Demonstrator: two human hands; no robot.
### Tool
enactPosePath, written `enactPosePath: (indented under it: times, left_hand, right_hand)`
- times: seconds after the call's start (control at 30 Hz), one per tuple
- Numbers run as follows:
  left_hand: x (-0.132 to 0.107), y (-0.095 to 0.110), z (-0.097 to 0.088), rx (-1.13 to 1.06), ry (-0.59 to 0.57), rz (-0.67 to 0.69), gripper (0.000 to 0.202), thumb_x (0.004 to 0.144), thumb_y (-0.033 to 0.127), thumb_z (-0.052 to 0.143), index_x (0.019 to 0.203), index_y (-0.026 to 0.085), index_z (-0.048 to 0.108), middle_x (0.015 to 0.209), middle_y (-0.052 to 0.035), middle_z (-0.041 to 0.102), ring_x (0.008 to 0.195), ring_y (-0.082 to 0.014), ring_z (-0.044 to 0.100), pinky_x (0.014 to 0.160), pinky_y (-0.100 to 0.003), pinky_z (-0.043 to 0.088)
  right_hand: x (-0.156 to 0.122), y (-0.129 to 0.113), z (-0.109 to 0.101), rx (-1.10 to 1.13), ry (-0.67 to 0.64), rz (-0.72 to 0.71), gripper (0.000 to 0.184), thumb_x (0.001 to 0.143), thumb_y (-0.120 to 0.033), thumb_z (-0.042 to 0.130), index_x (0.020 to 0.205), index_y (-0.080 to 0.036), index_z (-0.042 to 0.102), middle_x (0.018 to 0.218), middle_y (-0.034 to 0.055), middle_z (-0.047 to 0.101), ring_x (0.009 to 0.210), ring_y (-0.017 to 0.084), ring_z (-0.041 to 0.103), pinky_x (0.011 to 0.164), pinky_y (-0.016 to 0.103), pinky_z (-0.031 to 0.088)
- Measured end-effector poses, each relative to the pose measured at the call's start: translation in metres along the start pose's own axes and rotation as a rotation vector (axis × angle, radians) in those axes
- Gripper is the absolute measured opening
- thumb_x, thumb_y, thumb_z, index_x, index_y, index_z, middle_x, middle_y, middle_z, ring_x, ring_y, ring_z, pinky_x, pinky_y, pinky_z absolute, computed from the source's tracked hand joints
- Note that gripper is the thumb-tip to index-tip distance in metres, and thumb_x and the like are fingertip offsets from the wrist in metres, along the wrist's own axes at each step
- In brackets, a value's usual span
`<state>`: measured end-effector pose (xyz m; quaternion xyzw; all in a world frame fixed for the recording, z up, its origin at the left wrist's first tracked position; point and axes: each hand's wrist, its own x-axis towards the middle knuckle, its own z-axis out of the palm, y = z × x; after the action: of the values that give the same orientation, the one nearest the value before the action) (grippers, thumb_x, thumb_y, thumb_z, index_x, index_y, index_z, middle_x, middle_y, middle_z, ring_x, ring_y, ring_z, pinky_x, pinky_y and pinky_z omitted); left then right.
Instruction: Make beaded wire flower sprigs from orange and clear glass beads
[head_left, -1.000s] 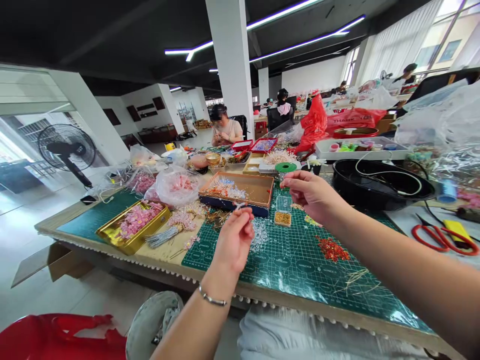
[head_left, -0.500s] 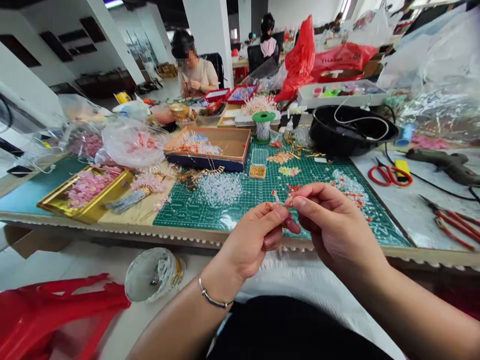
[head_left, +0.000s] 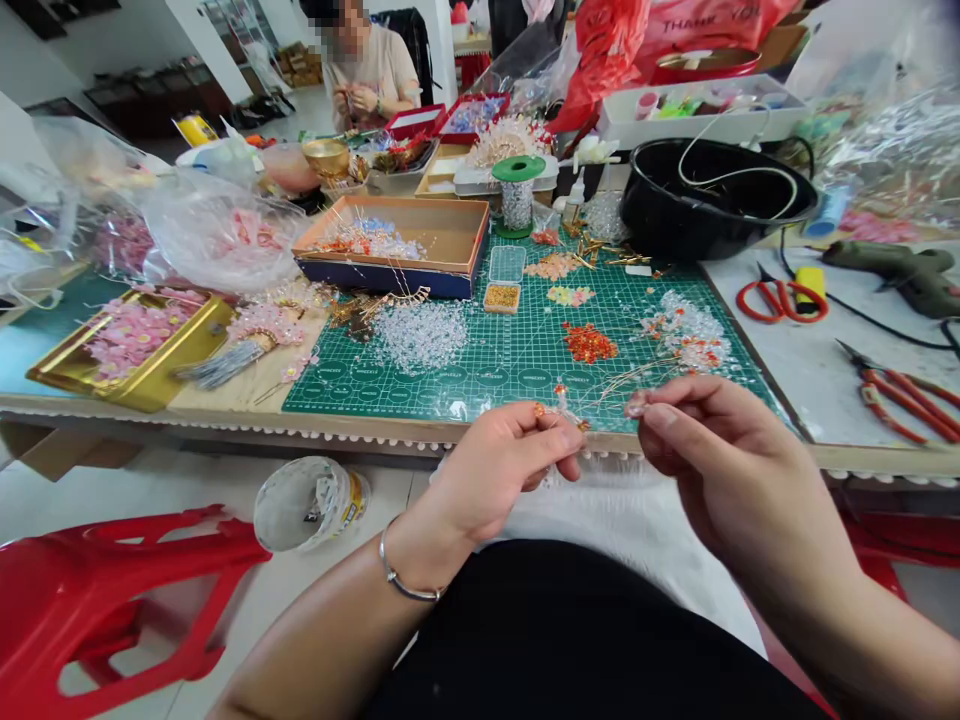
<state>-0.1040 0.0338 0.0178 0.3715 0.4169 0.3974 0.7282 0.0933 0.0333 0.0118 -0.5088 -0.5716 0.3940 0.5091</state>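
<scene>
Thin beaded wire sprig (head_left: 559,410) lies roughly crosswise between the hands, its orange-beaded end pinched by the left hand (head_left: 499,470), which is nearer. Right hand (head_left: 720,460) sits just apart, thumb and forefinger almost closed; cannot tell if it touches the wire. Both hands are at the front edge of the surface (head_left: 375,428), by a green cutting mat (head_left: 480,385).

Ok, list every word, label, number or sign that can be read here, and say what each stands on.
"THANK YOU": on the red plastic bag.
Printed marks on the green cutting mat: too small to read.
Label on the white plastic tub: too blurred to read.
</scene>
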Motion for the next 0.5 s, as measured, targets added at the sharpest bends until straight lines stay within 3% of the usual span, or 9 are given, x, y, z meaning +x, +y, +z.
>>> enactPosePath:
  times: [0.1,0.13,0.2,0.27,0.4,0.5]
  left_hand:
    - [-0.003,0.001,-0.001,0.125,0.009,0.004,0.016,0.084,0.026,0.068,0.073,0.016,0.061,0.061,0.0016,0.063,0.052,-0.0058,0.038,0.054,-0.024,0.027]
    - [-0.004,0.001,-0.001,0.158,-0.003,0.002,0.016,0.083,0.025,0.069,0.073,0.016,0.062,0.061,0.0015,0.063,0.055,-0.0070,0.043,0.058,-0.024,0.030]
    - [-0.006,0.001,0.000,0.194,-0.039,-0.005,0.017,0.082,0.027,0.070,0.072,0.017,0.062,0.061,0.0014,0.064,0.061,-0.0096,0.050,0.064,-0.025,0.035]
    - [-0.008,0.002,0.001,0.204,-0.076,-0.013,0.021,0.082,0.031,0.072,0.071,0.017,0.061,0.062,0.0015,0.063,0.064,-0.0114,0.054,0.067,-0.027,0.037]
    - [-0.013,0.003,0.002,0.249,-0.097,-0.026,0.024,0.083,0.034,0.072,0.072,0.017,0.060,0.062,0.0018,0.062,0.063,-0.0111,0.052,0.066,-0.026,0.037]
    - [-0.015,0.003,0.001,0.259,-0.082,-0.040,0.022,0.084,0.033,0.071,0.073,0.016,0.061,0.063,0.0017,0.062,0.063,-0.0108,0.053,0.064,-0.025,0.037]
  right_hand:
    - [-0.010,-0.006,-0.020,-0.232,0.050,-0.204,0.026,0.082,-0.019,0.076,0.103,-0.034,0.071,0.108,0.0042,0.070,0.099,0.028,0.063,0.090,0.048,0.048]
    - [-0.012,-0.011,-0.024,-0.315,-0.006,-0.333,0.032,0.078,-0.016,0.078,0.102,-0.035,0.072,0.108,0.0023,0.072,0.101,0.028,0.064,0.097,0.049,0.047]
    - [-0.012,-0.021,-0.026,-0.569,-0.224,-0.747,0.036,0.080,-0.014,0.075,0.109,-0.034,0.069,0.108,0.0017,0.076,0.095,0.027,0.069,0.102,0.051,0.047]
    - [-0.008,-0.026,-0.022,-0.720,-0.367,-0.902,0.032,0.087,-0.013,0.066,0.113,-0.032,0.065,0.108,0.0032,0.078,0.090,0.025,0.073,0.105,0.053,0.047]
    - [-0.004,-0.020,-0.010,-0.752,-0.452,-0.800,0.023,0.094,-0.018,0.058,0.112,-0.032,0.060,0.094,0.0047,0.078,0.086,0.027,0.074,0.084,0.049,0.057]
    - [-0.009,-0.015,-0.006,-0.700,-0.448,-0.701,0.019,0.095,-0.017,0.055,0.108,-0.029,0.058,0.088,0.0045,0.076,0.076,0.023,0.072,0.065,0.039,0.056]
